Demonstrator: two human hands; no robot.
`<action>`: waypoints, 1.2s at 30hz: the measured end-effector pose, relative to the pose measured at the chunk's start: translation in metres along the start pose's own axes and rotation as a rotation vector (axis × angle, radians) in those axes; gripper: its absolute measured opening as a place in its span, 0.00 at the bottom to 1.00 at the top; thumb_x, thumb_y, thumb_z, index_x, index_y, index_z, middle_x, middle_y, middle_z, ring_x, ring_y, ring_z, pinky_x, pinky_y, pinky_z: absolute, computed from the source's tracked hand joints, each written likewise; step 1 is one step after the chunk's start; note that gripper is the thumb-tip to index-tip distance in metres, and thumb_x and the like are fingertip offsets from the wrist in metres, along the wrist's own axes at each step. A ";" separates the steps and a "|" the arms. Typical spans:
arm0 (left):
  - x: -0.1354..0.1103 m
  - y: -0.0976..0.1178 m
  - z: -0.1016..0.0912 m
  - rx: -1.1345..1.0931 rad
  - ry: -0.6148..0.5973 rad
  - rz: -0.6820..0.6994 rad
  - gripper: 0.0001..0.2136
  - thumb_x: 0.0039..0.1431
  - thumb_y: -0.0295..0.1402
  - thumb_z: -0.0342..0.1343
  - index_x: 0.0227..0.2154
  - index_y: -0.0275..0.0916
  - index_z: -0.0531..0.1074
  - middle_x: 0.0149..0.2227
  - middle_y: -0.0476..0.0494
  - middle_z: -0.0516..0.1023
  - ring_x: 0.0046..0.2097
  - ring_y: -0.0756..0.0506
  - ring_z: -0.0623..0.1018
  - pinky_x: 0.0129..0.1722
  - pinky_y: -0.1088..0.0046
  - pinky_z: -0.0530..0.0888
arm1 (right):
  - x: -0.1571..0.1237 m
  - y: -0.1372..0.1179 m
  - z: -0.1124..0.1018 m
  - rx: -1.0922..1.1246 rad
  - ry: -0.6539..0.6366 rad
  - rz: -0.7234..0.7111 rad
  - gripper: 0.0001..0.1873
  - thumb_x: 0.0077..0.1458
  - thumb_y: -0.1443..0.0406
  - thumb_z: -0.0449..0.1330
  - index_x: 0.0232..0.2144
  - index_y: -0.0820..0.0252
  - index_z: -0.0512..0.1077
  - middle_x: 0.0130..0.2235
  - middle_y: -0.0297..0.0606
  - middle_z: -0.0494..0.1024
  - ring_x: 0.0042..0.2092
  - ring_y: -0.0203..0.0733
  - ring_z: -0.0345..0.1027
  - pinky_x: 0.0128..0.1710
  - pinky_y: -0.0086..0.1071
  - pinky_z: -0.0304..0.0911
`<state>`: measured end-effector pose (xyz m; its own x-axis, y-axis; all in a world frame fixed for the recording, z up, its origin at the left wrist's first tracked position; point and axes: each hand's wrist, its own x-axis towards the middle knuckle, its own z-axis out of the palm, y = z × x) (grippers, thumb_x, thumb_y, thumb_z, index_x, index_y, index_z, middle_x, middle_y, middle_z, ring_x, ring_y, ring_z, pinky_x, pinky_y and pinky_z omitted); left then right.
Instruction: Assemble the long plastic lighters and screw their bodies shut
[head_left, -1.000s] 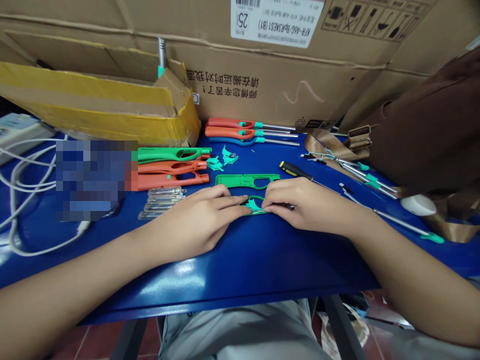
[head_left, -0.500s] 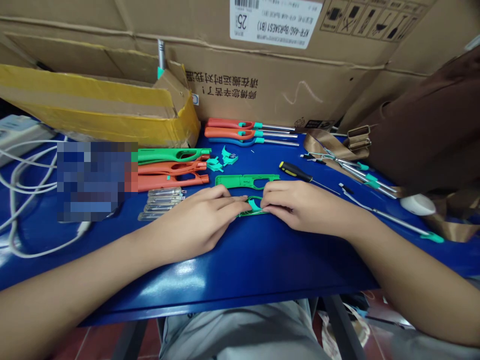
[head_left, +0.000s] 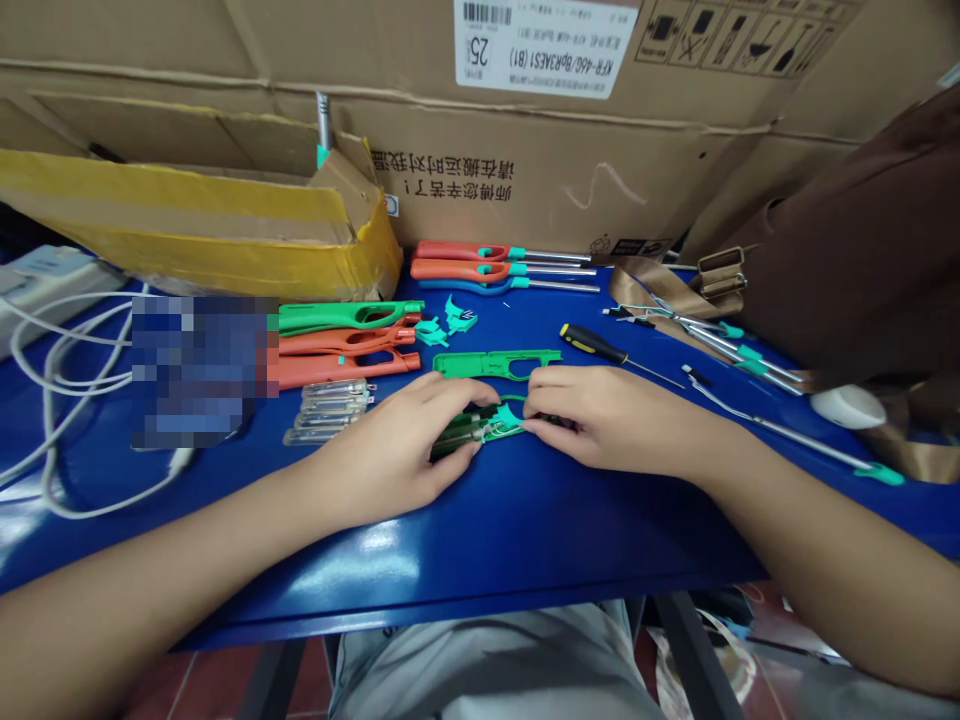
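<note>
Between my hands lies an open green lighter casing half (head_left: pixel 451 437) on the blue table. Inside it a teal trigger (head_left: pixel 507 417) and part of a clear fuel tank show. My left hand (head_left: pixel 401 435) grips the casing's left part, thumb along the near edge and fingers along the far edge. With fingertips pinched, my right hand (head_left: pixel 592 405) holds the right end by the trigger; its fingers hide that end. Just beyond lies the matching green casing half (head_left: pixel 480 365). Several clear fuel tanks (head_left: pixel 330 410) are left of my left hand.
Behind are orange and green lighter handles (head_left: pixel 345 370), loose teal parts (head_left: pixel 459 316) and finished-looking lighters (head_left: pixel 457 270). A screwdriver (head_left: pixel 592 343) and metal lighter tubes (head_left: pixel 810 445) lie right. A yellow-taped box (head_left: pixel 300 220) and white cables (head_left: pixel 52 440) are left.
My left fingers have spread from the trigger area to the casing's two edges, uncovering the tank and inside of the casing. My right hand stays at the right end.
</note>
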<state>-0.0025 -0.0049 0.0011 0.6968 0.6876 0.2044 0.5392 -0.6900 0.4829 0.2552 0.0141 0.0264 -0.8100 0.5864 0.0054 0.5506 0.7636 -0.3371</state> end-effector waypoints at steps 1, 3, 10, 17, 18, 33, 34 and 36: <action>0.000 0.001 0.001 -0.018 0.006 -0.008 0.16 0.67 0.29 0.55 0.56 0.38 0.68 0.51 0.41 0.77 0.53 0.43 0.76 0.55 0.65 0.75 | 0.000 0.000 0.000 0.029 0.012 0.002 0.10 0.69 0.66 0.55 0.35 0.61 0.74 0.38 0.39 0.74 0.39 0.42 0.70 0.40 0.34 0.62; -0.001 0.002 0.002 -0.049 0.020 -0.024 0.16 0.66 0.29 0.56 0.56 0.38 0.68 0.52 0.42 0.77 0.53 0.43 0.77 0.56 0.66 0.75 | 0.000 0.000 0.000 0.078 0.070 0.038 0.07 0.67 0.66 0.57 0.36 0.60 0.74 0.38 0.38 0.74 0.37 0.40 0.68 0.38 0.33 0.61; -0.003 0.003 0.004 -0.122 -0.005 -0.045 0.19 0.65 0.26 0.55 0.57 0.39 0.68 0.55 0.43 0.76 0.56 0.45 0.77 0.57 0.68 0.73 | 0.001 -0.002 0.002 0.136 0.123 0.161 0.18 0.58 0.61 0.69 0.48 0.56 0.71 0.42 0.34 0.75 0.36 0.38 0.66 0.36 0.31 0.59; -0.002 0.000 0.006 -0.134 -0.021 -0.014 0.13 0.69 0.30 0.55 0.55 0.39 0.73 0.50 0.43 0.78 0.52 0.45 0.77 0.54 0.69 0.74 | 0.004 -0.004 0.007 0.077 0.038 0.113 0.09 0.65 0.61 0.63 0.45 0.58 0.74 0.43 0.36 0.80 0.44 0.44 0.75 0.40 0.34 0.61; -0.002 -0.001 0.006 -0.133 -0.015 -0.002 0.13 0.70 0.30 0.54 0.54 0.39 0.73 0.49 0.43 0.79 0.52 0.46 0.78 0.53 0.69 0.74 | 0.004 -0.004 0.007 0.064 0.035 0.114 0.09 0.65 0.61 0.63 0.45 0.59 0.74 0.43 0.37 0.80 0.44 0.45 0.75 0.40 0.34 0.62; 0.002 -0.005 0.003 -0.080 -0.011 0.071 0.10 0.71 0.29 0.53 0.51 0.38 0.75 0.46 0.43 0.80 0.49 0.44 0.78 0.50 0.67 0.75 | 0.003 -0.009 0.008 -0.137 -0.021 0.043 0.12 0.68 0.61 0.59 0.49 0.61 0.74 0.45 0.41 0.81 0.44 0.48 0.76 0.38 0.36 0.62; 0.002 -0.005 0.003 -0.076 -0.011 0.069 0.10 0.71 0.29 0.53 0.51 0.38 0.75 0.46 0.43 0.80 0.49 0.44 0.78 0.50 0.66 0.76 | 0.004 -0.010 0.008 -0.127 -0.024 0.049 0.12 0.68 0.61 0.59 0.49 0.61 0.74 0.45 0.41 0.81 0.44 0.48 0.76 0.39 0.36 0.62; 0.001 -0.005 0.003 -0.069 -0.009 0.064 0.10 0.70 0.30 0.53 0.51 0.38 0.75 0.45 0.43 0.80 0.48 0.44 0.78 0.49 0.66 0.76 | 0.004 -0.010 0.008 -0.109 -0.028 0.062 0.11 0.68 0.62 0.59 0.49 0.61 0.74 0.46 0.41 0.80 0.45 0.48 0.76 0.39 0.36 0.63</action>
<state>-0.0033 -0.0012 -0.0036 0.7330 0.6404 0.2294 0.4600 -0.7150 0.5264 0.2453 0.0067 0.0223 -0.7782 0.6268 -0.0391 0.6173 0.7520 -0.2314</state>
